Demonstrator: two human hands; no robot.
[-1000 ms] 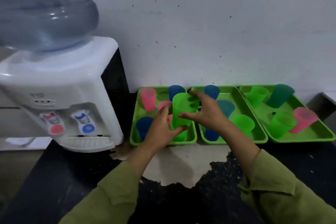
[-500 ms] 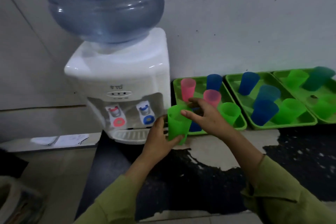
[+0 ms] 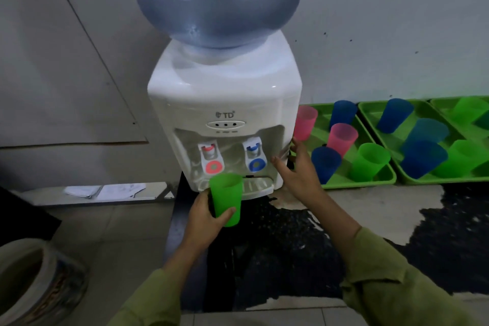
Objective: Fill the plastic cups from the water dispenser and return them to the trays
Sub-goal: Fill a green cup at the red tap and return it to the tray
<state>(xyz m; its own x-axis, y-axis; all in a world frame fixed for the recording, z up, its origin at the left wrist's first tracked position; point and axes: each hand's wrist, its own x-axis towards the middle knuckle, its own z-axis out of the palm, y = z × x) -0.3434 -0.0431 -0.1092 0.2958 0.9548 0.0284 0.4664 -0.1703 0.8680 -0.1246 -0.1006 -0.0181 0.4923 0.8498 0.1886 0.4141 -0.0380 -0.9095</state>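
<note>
Left hand (image 3: 209,213) curled in a closed grip; right hand (image 3: 300,171) spread, fingers apart.

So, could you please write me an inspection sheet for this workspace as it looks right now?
Surface: dark speckled counter with worn pale patches.
Job's things: white water dispenser carrying a blue bottle, red tap, blue tap; green cup held upright in front of the drip tray, below the red tap; green trays to the right holding pink, blue and green cups.
Clutter: papers on a ledge; ceramic pot lower left.
Hands: left hand grips the green cup; right hand open, beside the dispenser's right side.
Cables: nothing seen.
Surroundings: pale speckled wall.
</note>
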